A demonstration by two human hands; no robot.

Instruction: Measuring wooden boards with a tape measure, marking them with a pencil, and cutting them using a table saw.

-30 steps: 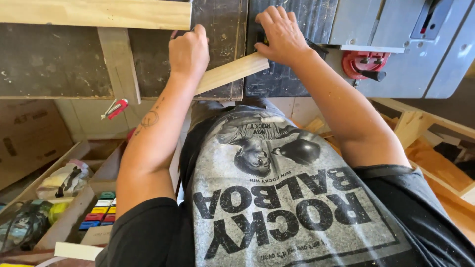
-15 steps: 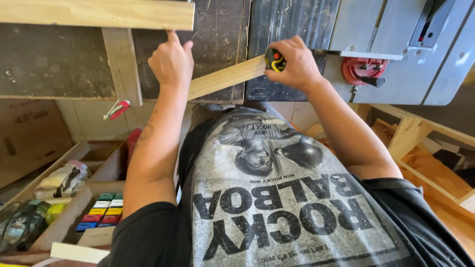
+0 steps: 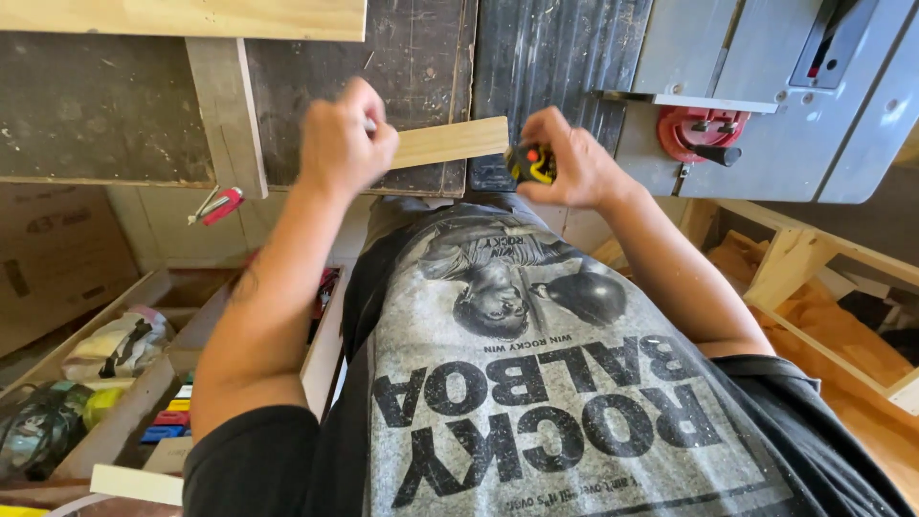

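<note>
Workbench [image 3: 96, 105]: dark, scuffed top, dusted with sawdust; it carries everything below at standing height in front of me.

Table saw [image 3: 766, 105]: grey metal, at my right, with a red knob on its front edge; it sits beside the bench.

Plywood sheet [image 3: 182, 17]: pale, along the far edge of the bench, with a narrow board [image 3: 227, 115] running from it toward me.

Wood strip [image 3: 450, 142]: pale and slim, lying flat across the bench's near edge between my two hands, where both can reach an end.

My left hand [image 3: 345, 144]: closed in a loose fist at the strip's left end; whether it pinches anything small I cannot tell.

My right hand [image 3: 574, 158]: wrapped around a tape measure [image 3: 532, 163], black and yellow, held just off the strip's right end.

Red clamp [image 3: 220, 204]: hanging off the bench edge, well left of my hands.
</note>
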